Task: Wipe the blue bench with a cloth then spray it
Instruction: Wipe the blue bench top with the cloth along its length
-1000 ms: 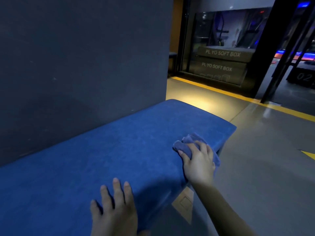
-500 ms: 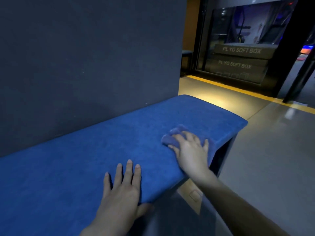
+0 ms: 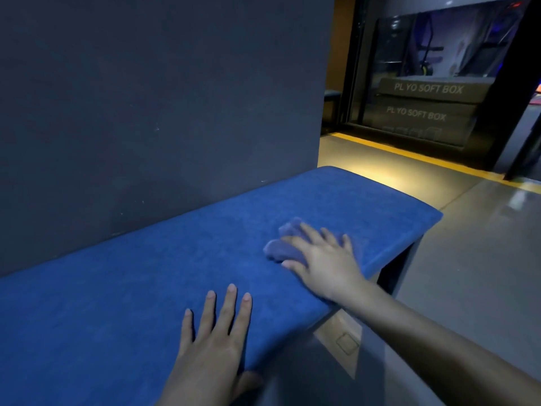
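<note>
The blue padded bench (image 3: 146,288) runs from the lower left to its right end near the middle of the head view, set against a dark wall. A bunched blue-grey cloth (image 3: 282,249) lies on the seat near the right end. My right hand (image 3: 325,262) presses flat on the cloth with fingers spread, covering most of it. My left hand (image 3: 213,344) rests palm down on the bench's front edge, fingers apart, thumb hanging over the edge. No spray bottle is in view.
A dark wall (image 3: 161,112) rises straight behind the bench. Grey floor (image 3: 474,273) with a yellow line (image 3: 424,159) lies to the right. Two stacked boxes marked PLYO SOFT BOX (image 3: 421,112) stand behind glass at the back right.
My right hand has slid the cloth leftward and inward from the bench's right front corner onto the seat. My left hand has come further into view on the front edge.
</note>
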Tool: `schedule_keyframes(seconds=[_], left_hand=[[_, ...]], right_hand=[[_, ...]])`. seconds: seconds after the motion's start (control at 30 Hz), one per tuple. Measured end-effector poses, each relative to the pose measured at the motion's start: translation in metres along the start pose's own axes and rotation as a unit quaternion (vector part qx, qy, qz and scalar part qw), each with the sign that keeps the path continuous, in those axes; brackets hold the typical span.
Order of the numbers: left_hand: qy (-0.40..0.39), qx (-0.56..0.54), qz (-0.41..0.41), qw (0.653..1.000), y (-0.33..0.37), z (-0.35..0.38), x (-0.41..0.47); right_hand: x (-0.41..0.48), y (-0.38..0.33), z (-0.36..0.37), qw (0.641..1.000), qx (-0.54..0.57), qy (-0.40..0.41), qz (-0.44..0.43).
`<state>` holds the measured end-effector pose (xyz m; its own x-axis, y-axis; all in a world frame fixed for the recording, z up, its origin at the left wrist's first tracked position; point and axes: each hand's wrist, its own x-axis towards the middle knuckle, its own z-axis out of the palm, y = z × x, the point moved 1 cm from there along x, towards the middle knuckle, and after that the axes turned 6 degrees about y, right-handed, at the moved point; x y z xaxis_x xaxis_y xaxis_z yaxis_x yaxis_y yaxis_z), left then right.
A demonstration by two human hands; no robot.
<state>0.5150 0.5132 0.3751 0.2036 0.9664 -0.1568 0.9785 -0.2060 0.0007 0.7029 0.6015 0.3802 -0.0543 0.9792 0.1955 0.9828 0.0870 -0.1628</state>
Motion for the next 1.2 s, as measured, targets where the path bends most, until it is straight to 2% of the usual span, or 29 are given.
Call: schedule_keyframes(seconds=[0.1, 0.17, 0.23, 0.3, 0.37, 0.4, 0.47, 0.53, 0.57, 0.6, 0.67, 0.7, 0.77, 0.8, 0.9, 1.07, 1.13, 1.2], left_hand=[[-0.013, -0.007, 0.011, 1.0, -0.003, -0.002, 0.0], [-0.013, -0.02, 0.019, 1.0, -0.004, -0.002, 0.002], [-0.007, -0.015, 0.024, 1.0, -0.006, -0.002, 0.002], [-0.003, -0.054, 0.013, 0.998, -0.006, -0.003, 0.002], [0.023, -0.063, 0.041, 0.997, -0.007, -0.008, 0.002], [0.056, -0.046, 0.054, 0.996, -0.01, -0.01, 0.003], [0.037, -0.053, 0.002, 0.998, -0.019, -0.018, 0.002], [0.066, -0.068, -0.028, 0.995, -0.031, -0.003, 0.004], [0.045, -0.088, -0.042, 0.994, -0.035, 0.003, 0.003], [0.077, -0.044, -0.009, 0.996, -0.039, 0.003, 0.005], [0.04, -0.037, -0.011, 0.998, -0.046, 0.003, 0.005], [0.008, -0.055, -0.021, 0.998, -0.047, -0.012, 0.006], [0.051, -0.116, -0.03, 0.991, -0.057, -0.017, 0.021], [0.006, -0.133, -0.069, 0.989, -0.06, -0.021, 0.029], [0.004, -0.124, -0.1, 0.987, -0.071, -0.016, 0.049], [-0.059, -0.087, -0.111, 0.988, -0.073, -0.014, 0.062], [-0.07, -0.089, -0.109, 0.988, -0.073, -0.017, 0.063], [-0.076, -0.092, -0.108, 0.987, -0.072, -0.018, 0.066]], right_hand=[[0.033, 0.004, 0.002, 0.992, 0.01, 0.016, 0.121], [0.042, -0.022, 0.007, 0.991, 0.013, 0.018, 0.131], [0.035, -0.055, 0.015, 0.997, 0.022, 0.014, 0.069], [0.017, -0.078, 0.018, 0.999, 0.031, 0.011, -0.024], [0.018, -0.075, 0.016, 0.997, 0.053, 0.005, -0.063], [0.026, -0.068, 0.014, 0.997, 0.053, 0.005, -0.053], [0.051, -0.053, 0.014, 0.999, 0.036, 0.007, 0.011], [0.082, -0.044, 0.016, 0.996, 0.025, 0.005, 0.088], [0.097, -0.046, 0.018, 0.993, 0.024, 0.004, 0.116], [0.111, -0.051, 0.022, 0.99, 0.027, 0.001, 0.136], [0.134, -0.065, 0.029, 0.987, 0.035, -0.005, 0.155], [0.143, -0.073, 0.032, 0.987, 0.035, -0.005, 0.155], [0.155, -0.084, 0.036, 0.988, 0.033, -0.006, 0.149], [0.159, -0.087, 0.037, 0.989, 0.033, -0.005, 0.143], [0.168, -0.089, 0.041, 0.992, 0.025, 0.009, 0.126], [0.182, -0.101, 0.044, 0.992, 0.019, 0.0, 0.126], [0.183, -0.116, 0.046, 0.995, 0.03, -0.003, 0.092], [0.179, -0.133, 0.05, 0.999, 0.042, -0.013, 0.016]])
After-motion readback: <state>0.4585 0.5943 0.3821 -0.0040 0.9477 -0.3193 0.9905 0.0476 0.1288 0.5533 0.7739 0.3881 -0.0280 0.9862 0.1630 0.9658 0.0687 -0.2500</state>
